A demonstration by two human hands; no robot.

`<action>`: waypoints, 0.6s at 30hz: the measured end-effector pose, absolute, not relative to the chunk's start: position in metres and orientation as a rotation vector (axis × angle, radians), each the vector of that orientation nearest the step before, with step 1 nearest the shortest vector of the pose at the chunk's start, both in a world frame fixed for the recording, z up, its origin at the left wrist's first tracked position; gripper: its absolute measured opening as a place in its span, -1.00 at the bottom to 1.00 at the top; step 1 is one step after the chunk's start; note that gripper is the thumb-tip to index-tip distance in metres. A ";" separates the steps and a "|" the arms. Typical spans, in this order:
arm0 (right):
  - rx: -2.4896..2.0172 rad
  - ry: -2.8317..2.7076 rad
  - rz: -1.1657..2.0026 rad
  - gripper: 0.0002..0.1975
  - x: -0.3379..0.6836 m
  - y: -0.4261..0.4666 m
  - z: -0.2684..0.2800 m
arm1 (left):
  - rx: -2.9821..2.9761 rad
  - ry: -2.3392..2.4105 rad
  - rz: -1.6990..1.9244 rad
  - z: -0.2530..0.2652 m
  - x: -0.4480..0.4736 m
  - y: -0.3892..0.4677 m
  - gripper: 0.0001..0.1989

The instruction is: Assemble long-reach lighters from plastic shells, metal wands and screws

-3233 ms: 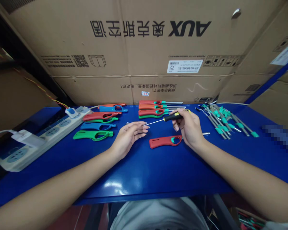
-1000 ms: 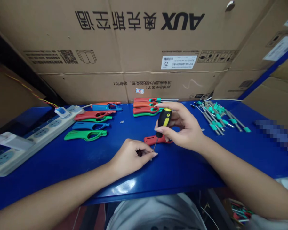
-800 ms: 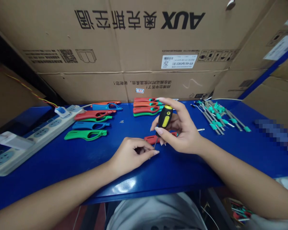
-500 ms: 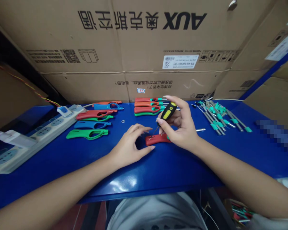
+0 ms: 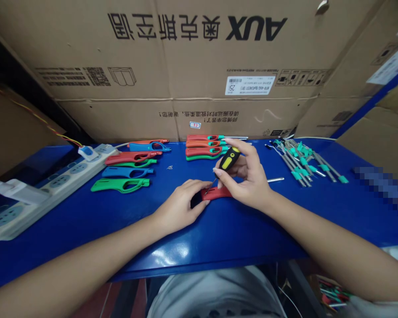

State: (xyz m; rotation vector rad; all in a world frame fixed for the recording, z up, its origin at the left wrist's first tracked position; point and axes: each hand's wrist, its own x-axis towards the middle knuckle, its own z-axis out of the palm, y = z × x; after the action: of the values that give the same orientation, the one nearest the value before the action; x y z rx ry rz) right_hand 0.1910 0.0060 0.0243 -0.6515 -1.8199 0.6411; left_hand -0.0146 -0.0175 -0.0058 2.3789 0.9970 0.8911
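Note:
My right hand (image 5: 247, 176) grips a black and yellow screwdriver (image 5: 228, 160), tilted so its thin shaft points down and left. The tip meets the left end of a red lighter (image 5: 217, 193) lying on the blue table. My left hand (image 5: 182, 205) holds that same end, thumb on the near side and fingers on the far side. My right hand covers the lighter's trigger part, and a metal tube (image 5: 275, 179) sticks out to the right beyond it.
Lighter casings (image 5: 122, 184) in green, blue, red and orange lie at left beside a white power strip (image 5: 53, 185). Assembled lighters (image 5: 204, 152) are stacked at the back. Metal tubes with green parts (image 5: 301, 161) lie right. Tiny screws (image 5: 170, 167) rest near the middle. Cardboard (image 5: 135, 88) stands behind.
My left hand has closed from an open curve onto the lighter's left end. My right hand and the screwdriver have shifted slightly left and down.

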 end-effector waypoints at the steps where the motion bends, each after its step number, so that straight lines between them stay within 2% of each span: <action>1: -0.646 -1.820 0.639 -0.41 0.191 0.006 0.024 | 2.377 0.997 0.891 -0.006 -0.014 -0.017 -0.63; 18: -0.633 -1.907 0.510 -0.38 0.193 -0.002 0.025 | 2.361 1.017 0.814 -0.001 -0.013 -0.019 -0.63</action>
State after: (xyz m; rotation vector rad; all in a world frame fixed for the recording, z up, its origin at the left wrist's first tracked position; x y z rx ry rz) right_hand 0.1926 -0.0017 0.0247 -0.6334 -1.9066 0.5105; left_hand -0.0133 -0.0190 -0.0007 2.3605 1.0171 0.8142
